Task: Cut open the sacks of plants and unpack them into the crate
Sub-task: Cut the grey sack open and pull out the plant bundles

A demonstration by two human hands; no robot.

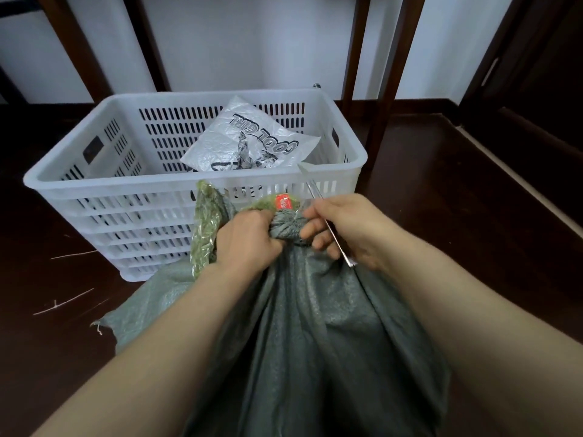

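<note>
This is an indoor room, most likely in a house or a small storeroom; the frame does not settle which. A plain white plastered wall [252,42] fills the top of the frame. Dark brown wooden uprights [391,74], either furniture legs or framing, cross it at upper left and upper right. The dark polished brown floor [426,190] spreads across the middle, and a raised dark step with a pale edge [520,171] runs down the right side. The work goes on at floor level. A white slotted plastic crate [79,159] stands at centre, a grey-green woven sack [309,326] lies in the lower half, and thin pale straws [63,302] lie scattered at lower left.
</note>
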